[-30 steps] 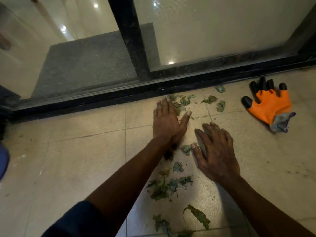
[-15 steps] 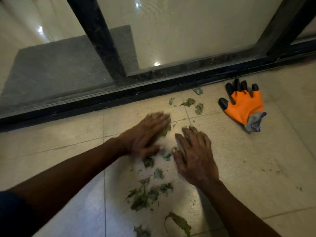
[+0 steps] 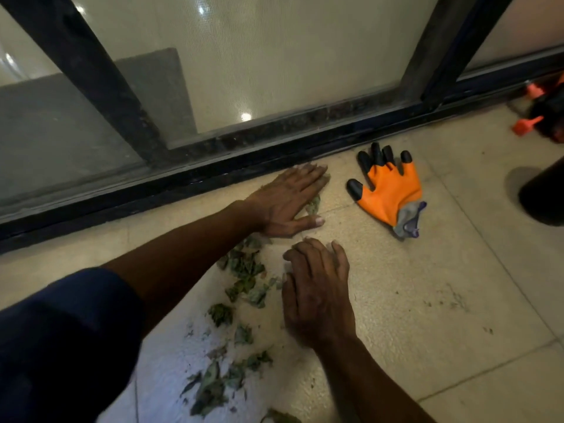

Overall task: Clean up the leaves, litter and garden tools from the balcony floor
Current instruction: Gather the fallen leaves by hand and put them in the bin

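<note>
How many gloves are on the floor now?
1: the orange glove lies right of the left hand, by the door track. The cut-off orange item at right is unclear.

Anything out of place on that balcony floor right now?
Yes. Torn green leaves lie scattered over the floor tiles around the left hand and right hand. A lone orange glove with black claw tips lies loose near the door track. At the right edge, orange-and-black gear is cropped; can't identify it.

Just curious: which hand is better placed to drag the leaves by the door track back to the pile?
Left. The left hand lies flat on those leaves; the right hand rests nearer the person, beside the pile.
</note>
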`<state>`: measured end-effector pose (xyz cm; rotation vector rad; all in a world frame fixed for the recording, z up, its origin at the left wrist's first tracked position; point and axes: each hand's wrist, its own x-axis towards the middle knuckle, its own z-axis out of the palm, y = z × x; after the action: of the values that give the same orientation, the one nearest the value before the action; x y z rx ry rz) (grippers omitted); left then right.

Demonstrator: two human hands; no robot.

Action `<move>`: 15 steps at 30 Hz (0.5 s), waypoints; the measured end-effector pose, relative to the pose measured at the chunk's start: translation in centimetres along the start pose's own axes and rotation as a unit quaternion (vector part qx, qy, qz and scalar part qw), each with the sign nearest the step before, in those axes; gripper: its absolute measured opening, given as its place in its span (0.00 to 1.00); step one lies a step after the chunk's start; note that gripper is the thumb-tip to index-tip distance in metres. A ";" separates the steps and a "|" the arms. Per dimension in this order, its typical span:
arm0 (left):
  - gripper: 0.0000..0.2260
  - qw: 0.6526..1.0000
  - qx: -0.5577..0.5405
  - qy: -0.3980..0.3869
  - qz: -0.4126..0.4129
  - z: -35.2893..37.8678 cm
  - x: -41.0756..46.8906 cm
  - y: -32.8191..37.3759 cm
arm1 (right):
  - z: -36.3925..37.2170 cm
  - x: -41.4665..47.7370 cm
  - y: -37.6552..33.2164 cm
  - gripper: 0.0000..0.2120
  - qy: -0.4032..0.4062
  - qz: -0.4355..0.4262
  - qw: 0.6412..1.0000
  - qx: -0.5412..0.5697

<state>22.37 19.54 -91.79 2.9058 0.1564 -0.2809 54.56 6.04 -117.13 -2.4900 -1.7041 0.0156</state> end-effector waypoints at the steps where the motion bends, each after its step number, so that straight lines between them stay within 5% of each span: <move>1: 0.39 1.000 -0.017 0.001 0.002 0.2 -0.9 0.2 | -12.4 -3.0 -6.5 0.40 0.013 -0.003 0.999 -0.037; 2: 0.36 0.999 -0.043 0.001 0.005 0.5 -2.2 0.6 | -19.8 -3.9 -10.4 0.39 0.073 -0.002 0.997 -0.030; 4: 0.31 0.995 -0.101 -0.007 0.019 0.9 -5.8 1.8 | -25.0 -5.4 -11.8 0.41 0.054 0.036 0.997 -0.034; 8: 0.29 0.990 -0.131 0.000 0.053 0.6 -12.0 3.2 | -22.7 -4.6 -11.9 0.43 -0.013 0.045 0.999 -0.017; 11: 0.34 0.995 -0.085 0.049 -0.010 -1.0 -10.8 0.3 | -23.8 -4.4 -11.9 0.43 -0.045 0.052 0.997 -0.042; 15: 0.43 0.996 -0.030 -0.007 -0.086 0.3 -9.6 -1.9 | -24.4 -4.8 -12.6 0.43 -0.040 0.042 0.997 -0.052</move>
<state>12.70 20.50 -90.58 2.8335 0.4082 -0.3192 43.05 3.75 -91.85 -2.6700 -1.6686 0.0363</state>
